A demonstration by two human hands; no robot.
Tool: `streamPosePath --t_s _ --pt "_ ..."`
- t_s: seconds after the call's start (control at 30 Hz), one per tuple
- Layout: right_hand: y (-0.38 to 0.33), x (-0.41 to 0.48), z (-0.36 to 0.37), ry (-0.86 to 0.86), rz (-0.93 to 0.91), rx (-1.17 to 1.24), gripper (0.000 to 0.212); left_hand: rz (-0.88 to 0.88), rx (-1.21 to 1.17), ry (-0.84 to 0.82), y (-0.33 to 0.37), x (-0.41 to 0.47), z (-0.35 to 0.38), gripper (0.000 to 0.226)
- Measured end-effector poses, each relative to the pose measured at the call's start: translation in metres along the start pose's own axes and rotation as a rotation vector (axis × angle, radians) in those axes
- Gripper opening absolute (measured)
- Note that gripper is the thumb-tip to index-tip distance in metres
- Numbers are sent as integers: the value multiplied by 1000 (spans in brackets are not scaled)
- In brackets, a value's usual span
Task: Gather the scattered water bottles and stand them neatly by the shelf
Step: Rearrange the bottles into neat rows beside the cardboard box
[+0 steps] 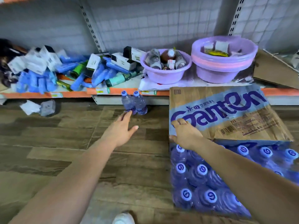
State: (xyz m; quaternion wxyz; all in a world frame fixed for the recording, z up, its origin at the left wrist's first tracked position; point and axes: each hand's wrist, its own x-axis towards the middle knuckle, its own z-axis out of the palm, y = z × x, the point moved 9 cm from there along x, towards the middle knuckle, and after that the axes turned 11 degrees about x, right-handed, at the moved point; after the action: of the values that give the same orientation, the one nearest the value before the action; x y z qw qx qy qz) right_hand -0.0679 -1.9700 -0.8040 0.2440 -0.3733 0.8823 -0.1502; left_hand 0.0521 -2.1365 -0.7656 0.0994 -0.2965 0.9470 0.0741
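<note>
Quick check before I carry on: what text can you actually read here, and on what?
"Ganten": big purple print on the cardboard flap.
Small characters above it: blurred.
Digits by the barcode: too small.
Shelf price tags: unreadable.
Labels on the two standing bottles: blurred.
Bottle caps below the flap: swirl logo, no words.
Shelf boxes: blurred.
</note>
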Motion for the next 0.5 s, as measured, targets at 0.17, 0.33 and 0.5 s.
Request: streamPosePath --t_s 0.17,0.33,0.5 --pt "-52 106 11 -8 -22 -10 62 -20 -42 -1 -78 101 5 72" --pt "-74 198 21 -2 4 -12 62 30 -35 34 -106 193 10 73" --pt "-92 267 23 37 18 -4 69 52 -38 30 -117 253 22 75"
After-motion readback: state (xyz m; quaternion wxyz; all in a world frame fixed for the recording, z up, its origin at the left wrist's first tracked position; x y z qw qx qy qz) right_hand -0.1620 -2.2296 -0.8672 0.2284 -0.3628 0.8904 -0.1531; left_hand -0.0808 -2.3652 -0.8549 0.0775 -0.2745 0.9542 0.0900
